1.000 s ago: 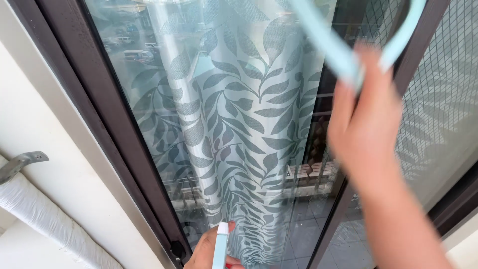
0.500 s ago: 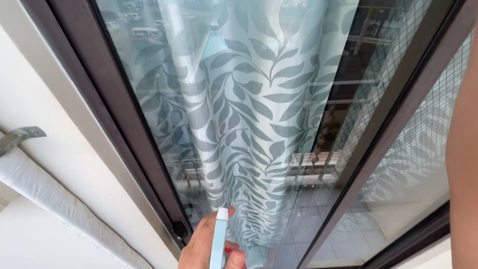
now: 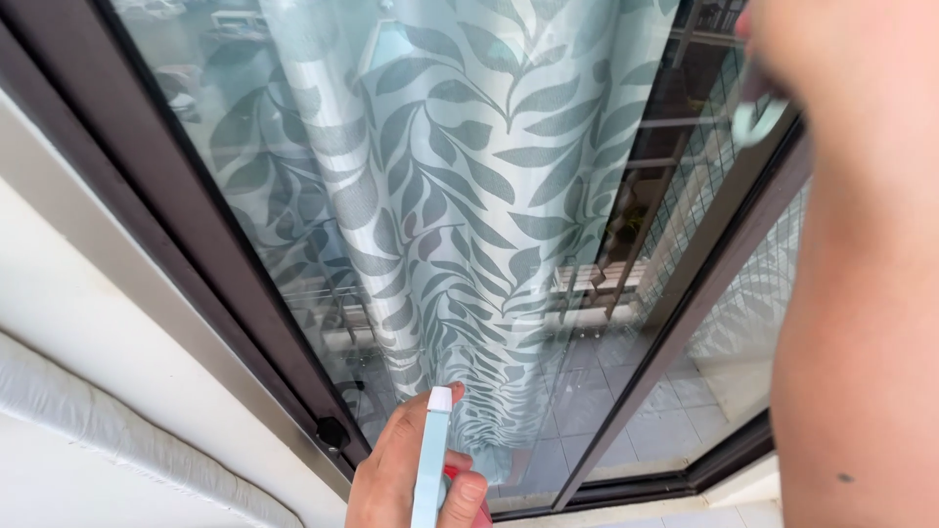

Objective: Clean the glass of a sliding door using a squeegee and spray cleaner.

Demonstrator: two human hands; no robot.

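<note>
From the head camera, the left hand (image 3: 416, 474) is wrapped around a pale blue plastic spray bottle (image 3: 430, 460) at the bottom edge, its white nozzle close to the dark-framed glass sliding door (image 3: 548, 323). Behind the glass hangs a leaf-patterned teal curtain (image 3: 450, 196). The right hand (image 3: 831, 59), blurred at top right, seems to grip a pale blue handle (image 3: 758, 117); I cannot tell how firmly.
</note>
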